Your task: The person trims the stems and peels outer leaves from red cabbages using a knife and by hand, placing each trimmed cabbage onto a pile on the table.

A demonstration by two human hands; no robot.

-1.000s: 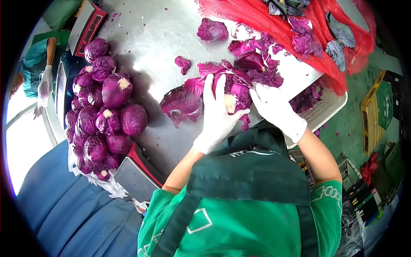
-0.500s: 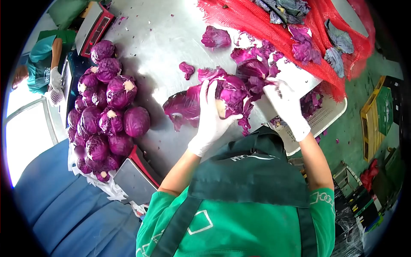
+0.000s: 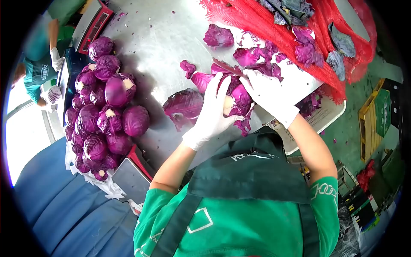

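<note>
My gloved left hand [image 3: 210,116] is wrapped around a red cabbage [image 3: 242,99] above the metal table, its pale cut stem facing me. My gloved right hand [image 3: 269,94] reaches over the cabbage's far right side, fingers closed at the edge of a purple outer leaf [image 3: 227,67] standing up from the head. The fingertips are partly hidden. A large loose leaf [image 3: 184,107] lies left of my left hand. More torn leaves [image 3: 257,55] are scattered beyond my hands.
Several red cabbages [image 3: 88,118] are piled at the left beside a red-framed scale [image 3: 95,26]. A red mesh sack [image 3: 274,40] with leaves on it lies at the far right. A white crate [image 3: 336,112] stands below the table's right edge. Another person [image 3: 40,70] is at far left.
My right hand has moved left from the loose leaves onto the cabbage and now grips a leaf's edge. My left hand still holds the cabbage. The other person's arms have shifted.
</note>
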